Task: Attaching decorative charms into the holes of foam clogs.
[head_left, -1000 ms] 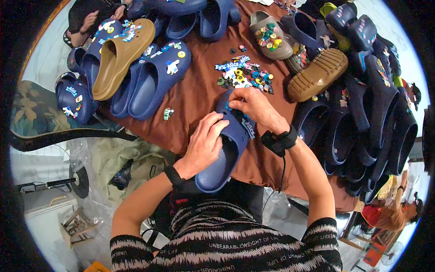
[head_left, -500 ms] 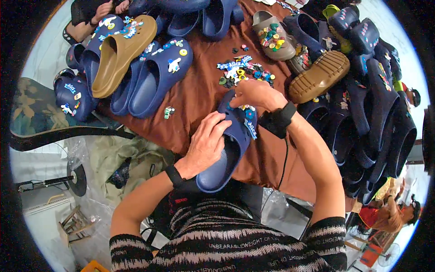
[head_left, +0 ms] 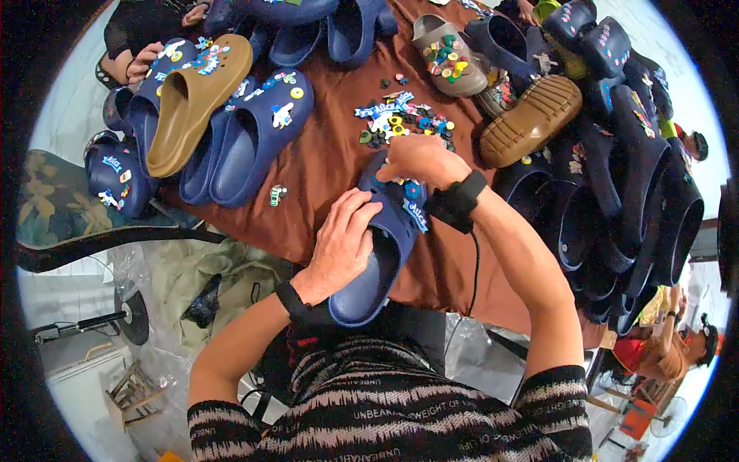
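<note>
A navy blue clog [head_left: 366, 286] lies at the front edge of the table, its heel toward me and its toe pointing away. My left hand [head_left: 342, 240] grips its left side, fingers bent over the upper near the opening. Over the toe, my right hand [head_left: 426, 160] is closed with fingertips pressed down at the upper; what they pinch, if anything, is hidden. Blue and white charms [head_left: 416, 214] sit on the clog's right side, partly behind that hand. Just beyond it lies a pile of small colourful shoe charms [head_left: 400, 115].
Brown cloth [head_left: 304, 185] covers the table, with one loose green and white charm [head_left: 278, 195] on it. A tan clog [head_left: 192, 100] rests on decorated blue clogs at left. Dark clogs [head_left: 589, 181] and an upturned brown clog [head_left: 531, 122] crowd the right. Another person's hand [head_left: 144, 61] touches shoes at far left.
The whole view has shifted slightly. My hands keep nearly the same places on the blue clog. At far left, the other person's hand has come down onto the decorated clog.
</note>
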{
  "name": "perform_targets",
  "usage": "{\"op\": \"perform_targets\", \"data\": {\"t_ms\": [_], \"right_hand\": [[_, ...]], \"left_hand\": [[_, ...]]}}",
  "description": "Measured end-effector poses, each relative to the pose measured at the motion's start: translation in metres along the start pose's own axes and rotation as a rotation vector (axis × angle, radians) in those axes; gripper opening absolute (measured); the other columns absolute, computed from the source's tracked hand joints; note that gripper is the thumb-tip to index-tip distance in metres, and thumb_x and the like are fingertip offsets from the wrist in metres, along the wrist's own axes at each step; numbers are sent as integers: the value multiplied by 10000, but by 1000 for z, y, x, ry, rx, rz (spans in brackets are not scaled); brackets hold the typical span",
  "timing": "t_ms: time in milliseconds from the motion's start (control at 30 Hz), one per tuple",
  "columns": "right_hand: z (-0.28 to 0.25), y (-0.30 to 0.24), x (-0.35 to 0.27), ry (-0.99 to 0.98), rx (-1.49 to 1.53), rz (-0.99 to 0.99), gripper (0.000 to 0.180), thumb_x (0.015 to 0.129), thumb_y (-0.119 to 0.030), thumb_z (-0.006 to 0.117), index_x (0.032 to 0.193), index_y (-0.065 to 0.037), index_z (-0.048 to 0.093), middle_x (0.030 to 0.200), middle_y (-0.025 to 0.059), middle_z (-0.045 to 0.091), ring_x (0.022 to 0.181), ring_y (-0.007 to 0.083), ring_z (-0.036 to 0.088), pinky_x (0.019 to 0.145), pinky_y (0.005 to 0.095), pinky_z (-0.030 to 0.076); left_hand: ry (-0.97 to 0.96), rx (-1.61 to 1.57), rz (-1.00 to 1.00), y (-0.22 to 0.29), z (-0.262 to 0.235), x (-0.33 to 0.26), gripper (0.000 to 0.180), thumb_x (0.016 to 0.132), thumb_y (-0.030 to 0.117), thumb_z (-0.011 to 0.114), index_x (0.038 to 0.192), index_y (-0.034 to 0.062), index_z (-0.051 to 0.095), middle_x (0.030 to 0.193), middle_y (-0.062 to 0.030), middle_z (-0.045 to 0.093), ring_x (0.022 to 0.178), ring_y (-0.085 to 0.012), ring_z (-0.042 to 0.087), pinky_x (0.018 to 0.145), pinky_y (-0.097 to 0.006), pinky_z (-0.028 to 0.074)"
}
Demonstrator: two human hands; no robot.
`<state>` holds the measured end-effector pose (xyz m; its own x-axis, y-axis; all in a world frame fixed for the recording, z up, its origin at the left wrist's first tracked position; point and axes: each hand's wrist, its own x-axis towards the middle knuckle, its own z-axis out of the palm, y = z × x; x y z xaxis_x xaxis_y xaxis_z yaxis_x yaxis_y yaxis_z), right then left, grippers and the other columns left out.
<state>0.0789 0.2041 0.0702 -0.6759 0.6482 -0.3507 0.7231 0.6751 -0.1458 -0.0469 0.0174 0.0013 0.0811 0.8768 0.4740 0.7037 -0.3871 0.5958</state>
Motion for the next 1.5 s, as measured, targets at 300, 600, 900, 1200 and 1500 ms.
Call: {"op": "perform_targets", "data": {"t_ms": [300,600,900,1200,1500], "right_hand": [[24,54,-20,291,864,16,452,960,-364,638,682,-7,645,599,19,586,549,108,561,502,309,431],[87,141,-54,550,890,394,229,960,-179,632,1069,20,665,784,96,684,612,163,658,553,307,522],[97,118,-24,656,495,423,327,916,-232,673,1200,-75,626,1042,193,704,1002,408,662,841,508,524],[108,114,-15,748,463,354,278,857,-177,714,1103,-78,628,1044,198,673,999,399,639,847,483,512],[117,139,-19,623,1033,245,197,835,-85,753,968,-17,623,814,37,634,738,138,593,678,291,491]], "left_hand": [[7,-19,-2,2,-2,0,522,768,-105,584,1268,30,520,1346,-196,503,1306,-413,470,1103,-483,407],[19,-23,0,3,-1,0,503,782,-96,589,1263,34,523,1318,-177,502,1290,-403,476,1080,-485,422],[10,-17,-15,3,-1,1,502,781,-99,590,1260,36,526,1323,-176,504,1295,-400,476,1083,-485,423],[11,-14,-16,4,-1,1,509,780,-106,586,1263,41,524,1321,-179,508,1292,-405,480,1083,-487,423],[14,-22,-19,4,0,1,508,774,-105,587,1259,35,529,1319,-179,510,1291,-402,481,1088,-485,418]]}}
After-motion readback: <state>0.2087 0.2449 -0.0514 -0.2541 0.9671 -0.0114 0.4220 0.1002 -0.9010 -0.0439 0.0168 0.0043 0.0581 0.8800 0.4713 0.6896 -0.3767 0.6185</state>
